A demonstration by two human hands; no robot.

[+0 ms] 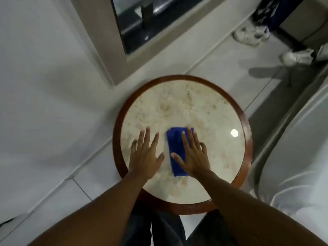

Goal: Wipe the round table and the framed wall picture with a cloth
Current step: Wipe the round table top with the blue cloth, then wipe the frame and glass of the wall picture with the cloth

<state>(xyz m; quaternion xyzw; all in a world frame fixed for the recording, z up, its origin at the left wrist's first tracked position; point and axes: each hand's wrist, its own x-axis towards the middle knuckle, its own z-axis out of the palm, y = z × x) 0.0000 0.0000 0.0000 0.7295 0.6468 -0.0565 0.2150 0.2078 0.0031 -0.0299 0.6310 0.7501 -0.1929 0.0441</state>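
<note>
The round table (177,103) has a pale marbled top and a dark wooden rim, and it stands right below me. A folded blue cloth (174,144) lies on the near middle of the top. My right hand (194,157) lies flat on the cloth's right half and presses it to the table, thumb across the cloth. My left hand (144,157) rests palm down on the bare top just left of the cloth, fingers apart, holding nothing. A wide beige frame (106,50) around a dark glossy panel hangs on the wall beyond the table.
Pale floor tiles surround the table. White shoes (250,35) lie on the floor at the far right. A white rounded furnishing (292,157) stands close to the table's right side. My dark trouser legs show under the near rim.
</note>
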